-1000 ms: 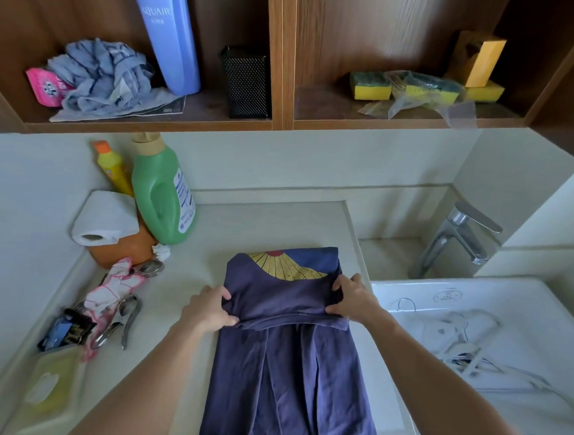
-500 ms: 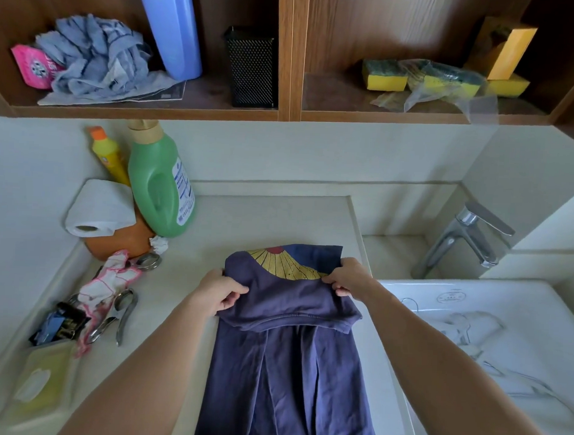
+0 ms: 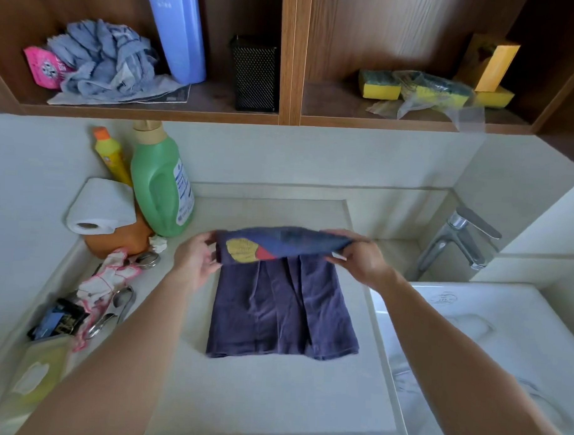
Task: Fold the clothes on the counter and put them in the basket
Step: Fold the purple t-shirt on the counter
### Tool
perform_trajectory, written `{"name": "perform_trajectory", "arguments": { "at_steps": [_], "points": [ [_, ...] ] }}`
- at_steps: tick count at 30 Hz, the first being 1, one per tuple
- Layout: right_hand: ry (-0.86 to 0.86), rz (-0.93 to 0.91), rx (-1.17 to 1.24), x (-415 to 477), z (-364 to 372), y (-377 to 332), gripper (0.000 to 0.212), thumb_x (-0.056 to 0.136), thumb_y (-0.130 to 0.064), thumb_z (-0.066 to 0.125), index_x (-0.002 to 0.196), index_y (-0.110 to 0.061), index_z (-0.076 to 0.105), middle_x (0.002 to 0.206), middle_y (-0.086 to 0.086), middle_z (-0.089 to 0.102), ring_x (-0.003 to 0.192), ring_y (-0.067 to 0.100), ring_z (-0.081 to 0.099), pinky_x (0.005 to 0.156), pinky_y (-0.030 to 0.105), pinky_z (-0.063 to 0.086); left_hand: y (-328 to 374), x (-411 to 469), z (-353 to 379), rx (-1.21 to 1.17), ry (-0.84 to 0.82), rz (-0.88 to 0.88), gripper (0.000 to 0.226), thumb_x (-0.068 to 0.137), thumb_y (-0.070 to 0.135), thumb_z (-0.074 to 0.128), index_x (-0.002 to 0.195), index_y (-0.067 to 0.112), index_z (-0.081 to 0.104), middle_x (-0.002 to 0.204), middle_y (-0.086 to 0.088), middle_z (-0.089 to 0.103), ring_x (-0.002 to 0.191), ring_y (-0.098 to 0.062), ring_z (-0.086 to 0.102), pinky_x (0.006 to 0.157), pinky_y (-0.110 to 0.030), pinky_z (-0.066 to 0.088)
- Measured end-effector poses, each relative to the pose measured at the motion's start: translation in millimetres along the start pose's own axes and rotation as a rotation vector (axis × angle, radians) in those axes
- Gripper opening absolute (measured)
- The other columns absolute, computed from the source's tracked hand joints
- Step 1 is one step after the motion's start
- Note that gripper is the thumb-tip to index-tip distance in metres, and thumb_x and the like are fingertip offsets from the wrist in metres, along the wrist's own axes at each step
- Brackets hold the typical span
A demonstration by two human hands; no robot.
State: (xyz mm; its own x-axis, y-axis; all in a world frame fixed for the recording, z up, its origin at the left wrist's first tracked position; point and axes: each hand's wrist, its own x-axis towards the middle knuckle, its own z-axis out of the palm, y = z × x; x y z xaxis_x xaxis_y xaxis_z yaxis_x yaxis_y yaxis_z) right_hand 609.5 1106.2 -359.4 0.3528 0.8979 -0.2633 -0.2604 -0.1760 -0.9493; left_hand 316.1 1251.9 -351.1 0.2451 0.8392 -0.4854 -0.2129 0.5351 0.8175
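Purple T-shirt [image 3: 282, 311] on pale surface [image 3: 273, 396], centre, between detergent clutter and sink [image 3: 470, 337]. Far end lifted as folded band, yellow-red print showing; near hem flat, toward person. Band's long axis left-right; shirt body runs far-to-near. Left hand [image 3: 193, 261] fingers clamped on band's left end, right hand [image 3: 359, 257] fingers clamped on right end; both about equally near. Likely step: carry band toward near hem, keep ends level or fold skews. Basket not in view.
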Motion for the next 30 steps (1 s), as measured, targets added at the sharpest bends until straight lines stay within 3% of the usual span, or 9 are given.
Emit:
{"name": "perform_trajectory", "arguments": {
  "at_steps": [2,4,6,8,14,21,24,27,30],
  "points": [
    [-0.074,0.130,0.074,-12,-10,13,0.047,0.084,0.013,0.036,0.109,-0.004,0.071,0.117,0.010,0.070,0.101,0.026,0.065,0.083,0.036,0.053,-10,-6,-7,0.021,0.046,-0.117,0.021,0.098,0.013,0.045,0.101,0.012,0.065,0.108,-0.010,0.062,0.085,-0.031,0.061,0.073,-0.040,0.052],
    [-0.004,0.219,0.037,-20,-10,29,0.031,0.093,-0.004,0.047,0.114,-0.011,0.068,0.118,0.010,0.068,0.092,0.027,0.062,0.073,0.033,0.050,-24,-17,-10,0.209,-0.005,-0.180,0.024,0.098,0.039,0.057,0.105,0.018,0.064,0.103,-0.006,0.066,0.088,-0.028,0.065,0.073,-0.038,0.053],
    [0.193,0.226,-0.133,-19,-6,51,0.024,0.095,-0.024,0.061,0.118,-0.018,0.060,0.116,0.011,0.065,0.092,0.026,0.063,0.071,0.035,0.053,-42,-23,-11,0.388,-0.083,-0.137,0.025,0.093,0.033,0.068,0.113,0.020,0.062,0.104,-0.001,0.072,0.087,-0.018,0.071,0.066,-0.032,0.057],
    [0.348,0.206,-0.347,-19,1,66,0.049,0.085,-0.040,0.072,0.125,-0.022,0.052,0.117,0.008,0.065,0.099,0.025,0.065,0.083,0.039,0.057,-59,-19,-12,0.514,-0.058,-0.016,0.036,0.086,0.009,0.075,0.117,0.017,0.058,0.111,-0.003,0.072,0.090,-0.017,0.071,0.073,-0.033,0.057],
    [0.306,-0.016,-0.684,-32,15,67,0.047,0.092,-0.009,0.062,0.135,-0.022,0.046,0.121,0.001,0.060,0.110,0.022,0.059,0.089,0.026,0.042,-73,-2,-25,0.752,0.027,0.204,0.070,0.079,-0.002,0.073,0.138,0.017,0.044,0.123,-0.003,0.064,0.112,-0.023,0.062,0.100,-0.044,0.049],
    [0.337,0.070,-1.033,-21,20,74,0.059,0.088,-0.022,0.062,0.141,-0.022,0.035,0.132,0.013,0.047,0.122,0.035,0.048,0.103,0.044,0.043,-77,-3,-28,0.919,0.037,0.161,0.070,0.071,0.017,0.083,0.131,0.016,0.047,0.117,-0.002,0.064,0.108,-0.027,0.063,0.096,-0.041,0.050],
    [0.361,0.107,-0.868,-13,14,66,0.069,0.088,-0.032,0.068,0.146,-0.020,0.031,0.133,0.013,0.051,0.124,0.033,0.051,0.098,0.040,0.043,-71,-2,-26,0.863,0.094,0.174,0.064,0.073,0.021,0.085,0.127,0.015,0.051,0.112,-0.002,0.065,0.102,-0.024,0.065,0.091,-0.037,0.052],
    [0.365,0.217,-0.634,0,8,55,0.071,0.086,-0.030,0.073,0.144,-0.010,0.037,0.128,0.011,0.060,0.114,0.030,0.059,0.087,0.034,0.048,-63,1,-20,0.635,0.118,0.098,0.029,0.078,0.013,0.083,0.095,0.017,0.060,0.094,-0.002,0.070,0.087,-0.022,0.068,0.080,-0.035,0.054],
    [0.301,0.307,-0.639,10,-1,51,0.041,0.079,-0.024,0.079,0.106,0.001,0.061,0.093,0.009,0.068,0.085,0.026,0.066,0.074,0.037,0.056,-57,7,-18,0.586,0.140,-0.008,0.024,0.074,0.005,0.083,0.092,0.005,0.068,0.094,-0.013,0.074,0.081,-0.029,0.069,0.068,-0.033,0.051]
  ]
}}
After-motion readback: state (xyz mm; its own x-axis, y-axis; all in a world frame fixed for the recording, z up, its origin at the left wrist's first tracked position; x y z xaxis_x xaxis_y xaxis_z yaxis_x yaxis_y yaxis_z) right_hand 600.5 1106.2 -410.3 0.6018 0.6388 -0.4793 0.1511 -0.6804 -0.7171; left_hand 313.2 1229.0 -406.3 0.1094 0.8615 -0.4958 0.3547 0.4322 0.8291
